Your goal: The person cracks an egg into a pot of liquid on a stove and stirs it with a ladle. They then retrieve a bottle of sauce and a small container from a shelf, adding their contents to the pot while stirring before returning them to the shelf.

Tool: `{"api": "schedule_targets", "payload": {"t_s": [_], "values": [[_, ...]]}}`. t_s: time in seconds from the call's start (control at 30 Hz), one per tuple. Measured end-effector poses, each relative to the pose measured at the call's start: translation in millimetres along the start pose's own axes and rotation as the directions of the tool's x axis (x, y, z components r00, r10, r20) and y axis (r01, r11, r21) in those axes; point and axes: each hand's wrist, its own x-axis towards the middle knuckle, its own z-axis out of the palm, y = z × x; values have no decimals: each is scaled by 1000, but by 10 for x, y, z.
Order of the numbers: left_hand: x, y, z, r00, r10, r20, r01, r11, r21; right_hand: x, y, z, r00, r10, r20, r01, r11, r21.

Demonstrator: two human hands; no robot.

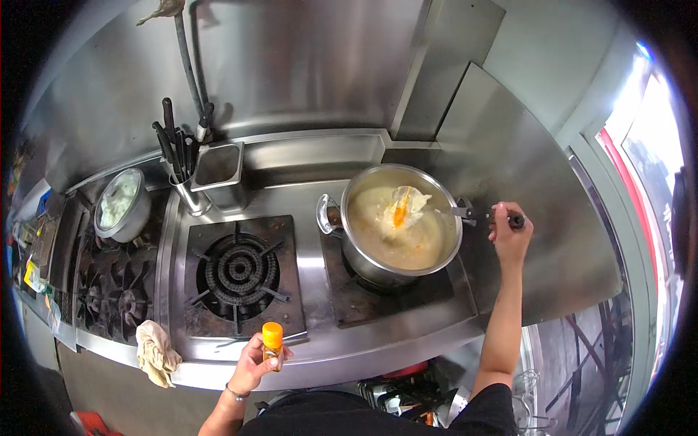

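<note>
My right hand (511,231) grips the dark handle of a ladle (470,213), which reaches left over the rim of a large steel pot (367,260). In the ladle's bowl is a pale, creamy mound (416,203) with an orange patch (400,212) on it. A cloudy, pale liquid (396,251) fills much of the pot, which stands on the right burner. Near the stove's front edge, my left hand (251,367) is closed around a small spice bottle (273,345) with an orange cap, held upright. The cap appears to be on.
Left of the pot is a bare burner (238,267). Behind it stand a utensil holder (190,196) with several dark handles and a steel container (218,171). A pot with whitish contents (122,207) sits far left. A cloth (156,352) hangs over the front edge.
</note>
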Motion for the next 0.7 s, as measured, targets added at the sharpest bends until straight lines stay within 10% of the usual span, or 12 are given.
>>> {"api": "schedule_targets", "payload": {"t_s": [0.2, 0.47, 0.7], "values": [[40, 15, 21, 1000, -18, 17, 18, 1000, -4, -225, -50, 222, 820, -463, 336, 541, 819, -191], [11, 22, -7, 1000, -26, 10, 26, 1000, -4, -608, 287, 502, 609, -388, 692, 733, 610, -303], [1, 48, -42, 999, -38, 4, 38, 999, -26, -676, -199, 150, 622, -223, 750, 601, 750, -275]]}}
